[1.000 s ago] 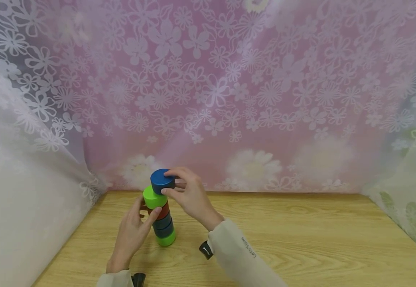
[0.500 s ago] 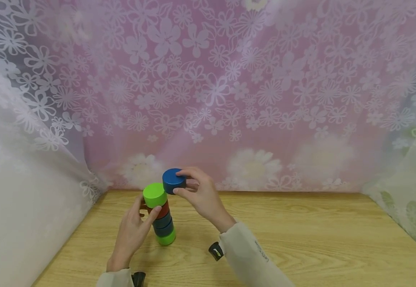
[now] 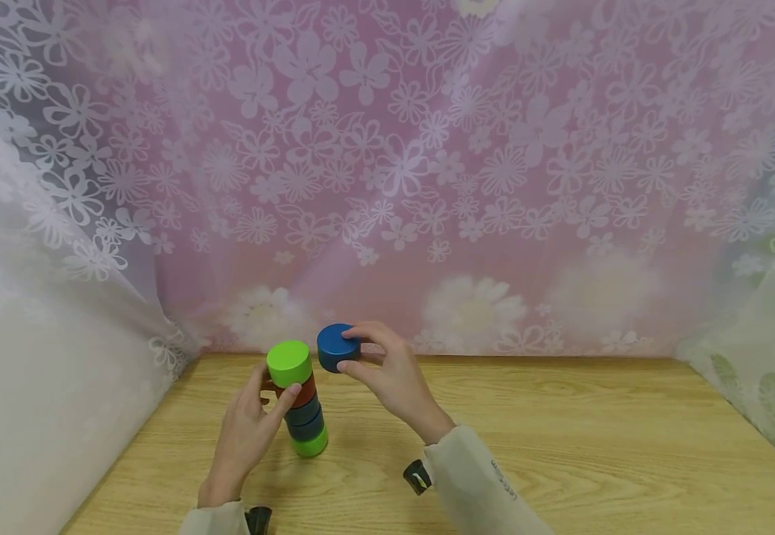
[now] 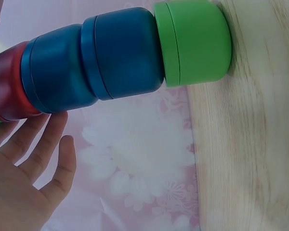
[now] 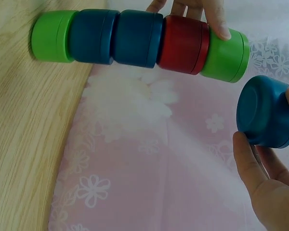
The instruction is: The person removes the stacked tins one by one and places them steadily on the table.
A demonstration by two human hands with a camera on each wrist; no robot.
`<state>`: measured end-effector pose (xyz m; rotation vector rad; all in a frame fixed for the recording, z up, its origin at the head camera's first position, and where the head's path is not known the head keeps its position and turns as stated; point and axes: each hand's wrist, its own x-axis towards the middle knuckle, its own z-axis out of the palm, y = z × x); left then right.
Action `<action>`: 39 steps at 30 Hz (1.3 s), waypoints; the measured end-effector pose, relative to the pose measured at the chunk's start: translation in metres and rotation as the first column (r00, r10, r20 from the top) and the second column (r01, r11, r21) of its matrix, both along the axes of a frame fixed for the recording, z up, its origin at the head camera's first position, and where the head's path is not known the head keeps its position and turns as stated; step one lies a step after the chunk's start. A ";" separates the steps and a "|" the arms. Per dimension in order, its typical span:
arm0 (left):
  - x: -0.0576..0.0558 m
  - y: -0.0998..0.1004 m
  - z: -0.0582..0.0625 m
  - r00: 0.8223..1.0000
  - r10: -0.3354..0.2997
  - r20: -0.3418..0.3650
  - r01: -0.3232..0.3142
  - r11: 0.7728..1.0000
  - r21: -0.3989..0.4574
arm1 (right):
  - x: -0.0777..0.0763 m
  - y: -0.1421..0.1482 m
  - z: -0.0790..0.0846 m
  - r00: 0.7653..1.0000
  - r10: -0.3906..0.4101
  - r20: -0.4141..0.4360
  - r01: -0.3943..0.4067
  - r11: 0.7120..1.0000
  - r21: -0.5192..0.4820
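Blue jar (image 3: 338, 357) is hovering just beside the stack (image 3: 305, 412), top level | right hand (image 3: 395, 377) is pinching it | left hand (image 3: 243, 437) is grasping the stack high up | judged risk: a knock or uneven squeeze is threatening a topple

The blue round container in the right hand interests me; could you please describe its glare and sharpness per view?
Head view: soft sheen atop the blue round container, no obvious blur; right wrist view: dimmer, outline clear; left wrist view: only an edge sliver, too little to judge.
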<state>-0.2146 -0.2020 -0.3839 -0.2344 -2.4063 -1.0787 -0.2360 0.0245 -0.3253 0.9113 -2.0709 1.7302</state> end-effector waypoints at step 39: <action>0.002 -0.002 0.001 1.000 -0.025 -0.006 0.025 1.000 0.018 | -0.001 0.038 -0.030 0.996 -0.079 0.037 0.077 0.995 0.057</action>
